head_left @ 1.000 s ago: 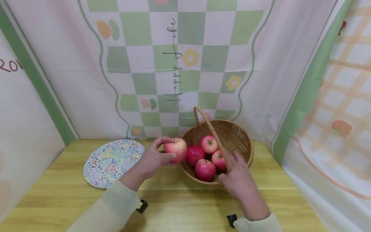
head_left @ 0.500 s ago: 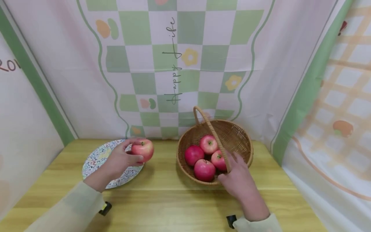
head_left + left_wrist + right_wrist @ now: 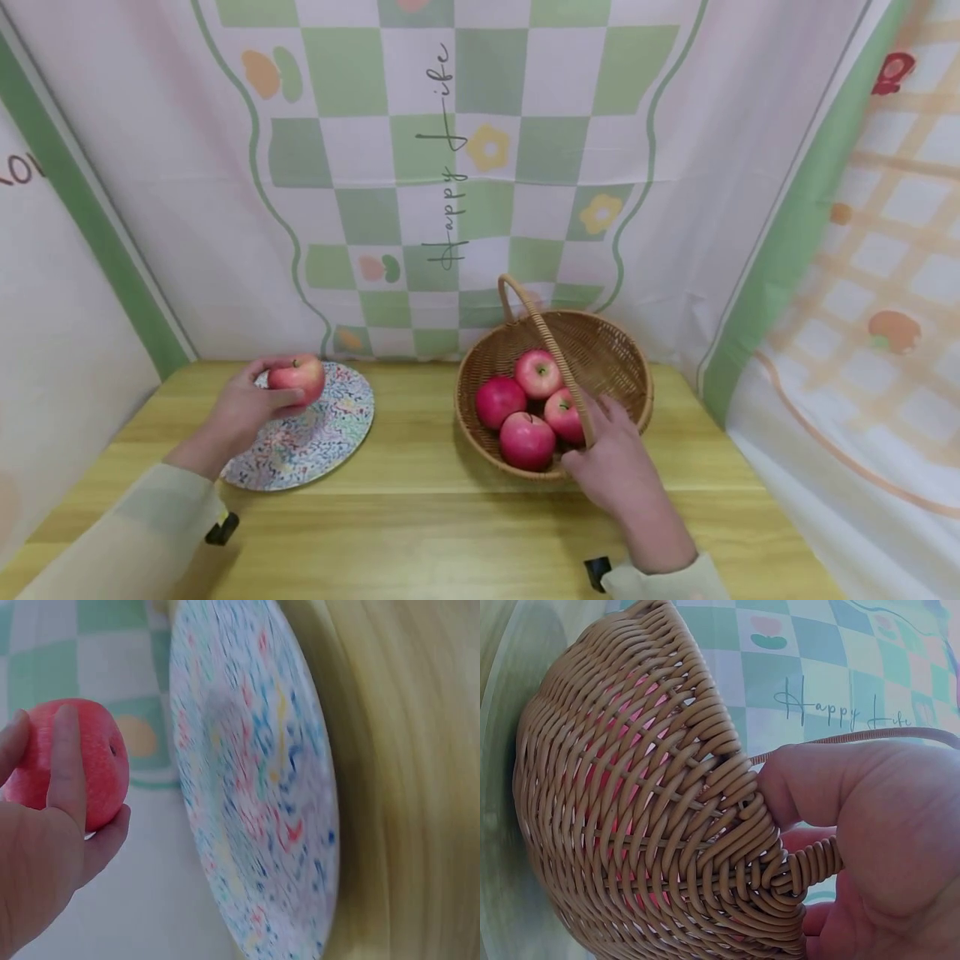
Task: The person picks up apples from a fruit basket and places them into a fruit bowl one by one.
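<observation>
A pink-red apple [image 3: 303, 383] is gripped between the thumb and fingers of my left hand [image 3: 238, 410]. It hangs over the speckled multicoloured plate [image 3: 333, 429] at the table's left; the left wrist view shows a gap between this apple [image 3: 94, 776] and the plate [image 3: 259, 795]. On the right stands a brown wicker basket [image 3: 618, 362] with several red apples in its front left part. My right hand [image 3: 621, 471] holds the basket at the near foot of its arched handle [image 3: 551, 342]. Close up, the right wrist view shows the thumb against the woven rim [image 3: 739, 776].
Both the plate and the basket stand on a wooden table [image 3: 420, 517], with bare wood between them. Behind it hangs a green-and-white checked curtain [image 3: 487, 150]. Further cloth panels close off the left and right sides.
My left hand has carried the apple leftward, from the basket's left rim to above the plate. My right hand has stayed at the basket handle, and the other apples lie as before.
</observation>
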`<act>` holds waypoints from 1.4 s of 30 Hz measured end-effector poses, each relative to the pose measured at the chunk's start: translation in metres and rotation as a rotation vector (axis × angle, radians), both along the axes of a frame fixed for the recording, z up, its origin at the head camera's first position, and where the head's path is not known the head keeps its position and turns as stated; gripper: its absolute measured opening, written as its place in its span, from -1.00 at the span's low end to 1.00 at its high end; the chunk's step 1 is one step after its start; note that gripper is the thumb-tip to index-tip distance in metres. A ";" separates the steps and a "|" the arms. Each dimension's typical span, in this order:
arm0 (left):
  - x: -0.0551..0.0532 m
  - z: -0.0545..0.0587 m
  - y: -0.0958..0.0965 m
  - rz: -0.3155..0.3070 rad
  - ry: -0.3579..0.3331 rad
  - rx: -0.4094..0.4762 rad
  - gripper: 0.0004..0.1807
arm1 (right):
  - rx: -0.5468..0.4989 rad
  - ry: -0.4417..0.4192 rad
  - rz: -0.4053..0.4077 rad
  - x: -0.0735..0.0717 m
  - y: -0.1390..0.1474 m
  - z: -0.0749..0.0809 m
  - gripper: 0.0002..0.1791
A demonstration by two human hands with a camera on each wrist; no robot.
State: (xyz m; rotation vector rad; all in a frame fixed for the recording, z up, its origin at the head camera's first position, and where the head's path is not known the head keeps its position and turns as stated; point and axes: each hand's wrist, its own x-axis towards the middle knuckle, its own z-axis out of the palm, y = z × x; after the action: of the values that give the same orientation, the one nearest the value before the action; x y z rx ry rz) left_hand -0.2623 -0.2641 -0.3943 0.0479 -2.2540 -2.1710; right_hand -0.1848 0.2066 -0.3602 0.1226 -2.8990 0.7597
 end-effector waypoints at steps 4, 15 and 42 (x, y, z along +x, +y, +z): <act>-0.007 -0.006 -0.013 0.039 -0.029 -0.069 -0.20 | -0.009 -0.003 -0.009 0.000 0.000 -0.001 0.05; -0.022 -0.025 -0.037 0.100 -0.075 -0.204 -0.18 | 0.000 0.031 0.004 -0.001 0.001 -0.003 0.02; -0.033 -0.037 -0.054 0.193 -0.125 -0.281 -0.24 | 0.008 0.044 -0.002 0.001 -0.001 -0.002 0.01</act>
State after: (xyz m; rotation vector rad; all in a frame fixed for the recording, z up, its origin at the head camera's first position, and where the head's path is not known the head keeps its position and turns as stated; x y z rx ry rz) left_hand -0.2949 -0.3184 -0.4311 0.3902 -2.4798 -1.7889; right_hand -0.1837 0.2052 -0.3624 0.1361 -2.8605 0.7350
